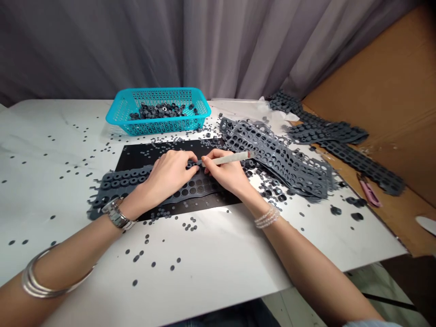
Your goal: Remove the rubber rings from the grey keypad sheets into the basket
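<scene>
Your right hand [225,171] is clamped on a pen-like tool [231,158], thumb and fingers closed round its pale handle. Your left hand [170,170] lies palm down over the grey rubber sheet [185,193], thumb and forefinger slightly apart near your right fingertips. Its other fingers are hidden, so you cannot tell from here whether it grips the sheet or only rests on it. That sheet lies across the black mat [136,156] in front of you — its left end runs past the mat's edge onto the white table [218,254].

Beyond the mat stands a blue basket [163,127] with small dark rubber rings [156,111] inside. On your right, more rubber sheets [282,161] lie overlapped, with loose rings [270,187] just beside them. Small dark discs [153,264] are scattered over the table — some also on the mat. Farther right, a pink-handled cutter [370,193] lies by the cardboard [378,81]. You wear a watch [117,213] on your left wrist (and a beaded bracelet [267,216] on the right).
</scene>
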Demonstrator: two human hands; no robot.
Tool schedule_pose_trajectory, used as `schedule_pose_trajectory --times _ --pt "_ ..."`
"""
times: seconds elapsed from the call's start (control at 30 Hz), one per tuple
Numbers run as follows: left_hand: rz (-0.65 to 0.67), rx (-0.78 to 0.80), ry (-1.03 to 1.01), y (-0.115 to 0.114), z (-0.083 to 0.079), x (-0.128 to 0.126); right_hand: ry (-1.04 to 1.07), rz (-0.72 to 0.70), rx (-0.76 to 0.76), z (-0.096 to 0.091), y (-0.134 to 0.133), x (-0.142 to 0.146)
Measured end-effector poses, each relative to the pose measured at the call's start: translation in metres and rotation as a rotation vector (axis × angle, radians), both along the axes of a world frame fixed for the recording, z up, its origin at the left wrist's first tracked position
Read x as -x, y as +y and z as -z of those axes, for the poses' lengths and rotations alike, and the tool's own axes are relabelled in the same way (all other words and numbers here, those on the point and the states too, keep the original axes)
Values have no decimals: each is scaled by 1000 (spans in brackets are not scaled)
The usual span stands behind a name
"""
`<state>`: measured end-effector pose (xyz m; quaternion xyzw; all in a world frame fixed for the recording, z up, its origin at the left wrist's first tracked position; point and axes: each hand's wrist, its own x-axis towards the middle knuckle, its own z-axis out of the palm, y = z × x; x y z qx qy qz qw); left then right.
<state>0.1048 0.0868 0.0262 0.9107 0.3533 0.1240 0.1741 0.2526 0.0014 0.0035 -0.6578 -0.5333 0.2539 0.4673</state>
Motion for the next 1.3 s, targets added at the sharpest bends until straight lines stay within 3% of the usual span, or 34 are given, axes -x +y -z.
schedule_pose_trajectory --times 0.17,0.3,0.43,0.57,0.63,0.77,0.93,1.07,1.2,1.3 --pt "71 29 23 -2 -3 0 -118 5 -19 -1 3 4" --pt "176 312 -52 -3 -25 10 -136 32 -32 2 5 6" --pt "-86 798 -521 5 -41 23 24 44 -33 2 4 2" --pt "-280 1375 -819 16 -33 26 201 140 -87 -3 1 -5" --pt "-349 1539 -877 16 -26 24 250 173 -102 -6 -1 -7" --pt "-439 1718 -983 10 -21 20 292 181 -94 -10 -3 -8" --pt "-448 1840 -1066 3 -30 20 243 164 -62 -12 -5 -5" --pt "-376 1817 -1106 -1 -35 20 225 123 -48 -11 -6 -3" --pt "-327 1650 -1086 -2 -32 16 214 78 -32 -8 -7 -1" --pt "-275 1359 -938 1 -24 16 186 30 6 -6 -7 1"
